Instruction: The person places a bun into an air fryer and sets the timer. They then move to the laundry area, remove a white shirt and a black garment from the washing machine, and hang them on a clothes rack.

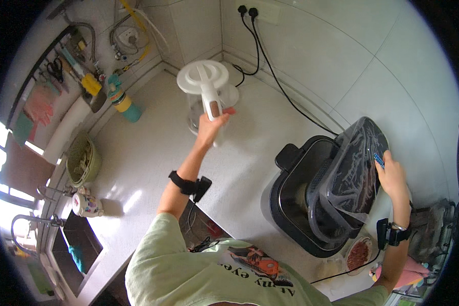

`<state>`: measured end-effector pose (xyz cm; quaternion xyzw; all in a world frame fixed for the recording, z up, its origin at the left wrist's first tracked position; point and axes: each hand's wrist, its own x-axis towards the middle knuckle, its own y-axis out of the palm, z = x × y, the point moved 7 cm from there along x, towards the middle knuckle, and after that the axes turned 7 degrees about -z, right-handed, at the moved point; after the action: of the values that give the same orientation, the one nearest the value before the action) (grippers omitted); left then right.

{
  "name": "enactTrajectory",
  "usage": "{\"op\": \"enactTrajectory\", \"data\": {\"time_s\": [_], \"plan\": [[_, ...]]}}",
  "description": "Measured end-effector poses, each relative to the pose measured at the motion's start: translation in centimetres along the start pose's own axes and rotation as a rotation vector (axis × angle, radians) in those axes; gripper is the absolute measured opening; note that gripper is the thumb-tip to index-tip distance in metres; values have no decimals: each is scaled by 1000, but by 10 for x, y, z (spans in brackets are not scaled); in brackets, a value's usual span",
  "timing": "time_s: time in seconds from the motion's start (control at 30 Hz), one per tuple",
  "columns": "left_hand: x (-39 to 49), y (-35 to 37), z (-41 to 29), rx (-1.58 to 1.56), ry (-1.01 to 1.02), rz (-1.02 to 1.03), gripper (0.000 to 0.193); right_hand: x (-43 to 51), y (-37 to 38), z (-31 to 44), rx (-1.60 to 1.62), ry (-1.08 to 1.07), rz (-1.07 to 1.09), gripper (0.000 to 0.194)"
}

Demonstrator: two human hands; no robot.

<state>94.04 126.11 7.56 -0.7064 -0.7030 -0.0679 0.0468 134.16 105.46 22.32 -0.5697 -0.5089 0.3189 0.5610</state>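
Observation:
My left hand [211, 128] grips the handle of a glass electric kettle with a white lid [202, 76], over the counter near the back corner. A small red thing [229, 111] shows beside my fingers. My right hand [393, 176] is at the outer edge of the raised lid [357, 168] of a black electric cooker, with a small blue patterned object [379, 161] between its fingertips. Clear plastic film covers the lid. The cooker's body [275, 202] stands open below it; what lies in its dark inside is hard to make out.
Beside the cooker sit a dish of minced meat [359, 254] and a pink cloth item [409, 271]. Black power cords [279, 82] run to wall plugs. To the left are a teal bottle [128, 109], a green basket [93, 162], a patterned mug [87, 204] and a sink [76, 244].

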Motion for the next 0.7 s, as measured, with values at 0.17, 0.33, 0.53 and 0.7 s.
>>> {"op": "enactTrajectory", "data": {"time_s": [0.17, 0.33, 0.53, 0.7], "plan": [[74, 10, -6, -20, 124, 17, 34, 2, 3, -4, -24, 54, 52, 23], [120, 26, 24, -40, 44, -45, 28, 0, 1, -4, 32, 31, -11, 22], [145, 27, 49, -120, 48, -56, 26, 0, -1, -3, 59, 29, -55, 22], [146, 25, 72, -182, 31, 65, 30, 2, -3, 2, 27, 62, -52, 22]]}}
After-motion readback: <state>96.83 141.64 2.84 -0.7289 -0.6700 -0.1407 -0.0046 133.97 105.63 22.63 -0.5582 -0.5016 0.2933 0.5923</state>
